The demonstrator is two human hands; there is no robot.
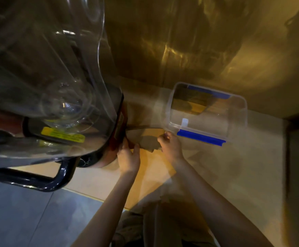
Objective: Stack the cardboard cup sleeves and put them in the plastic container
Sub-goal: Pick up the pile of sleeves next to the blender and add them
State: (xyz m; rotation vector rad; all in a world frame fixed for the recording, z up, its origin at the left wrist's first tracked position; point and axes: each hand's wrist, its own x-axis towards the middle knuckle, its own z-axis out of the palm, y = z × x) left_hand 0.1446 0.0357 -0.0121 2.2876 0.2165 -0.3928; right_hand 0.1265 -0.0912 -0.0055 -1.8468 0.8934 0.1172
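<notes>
A flat brown cardboard cup sleeve lies curved on the counter just in front of the blender. My left hand grips its left end beside the blender base. My right hand pinches its right end. The clear plastic container with blue clips stands open to the right, just beyond my right hand. Brown cardboard shows inside it at its back left.
A large blender with a clear cover and black handle fills the left side, close to my left hand. A shiny metal wall rises behind the counter. A dark edge bounds the right.
</notes>
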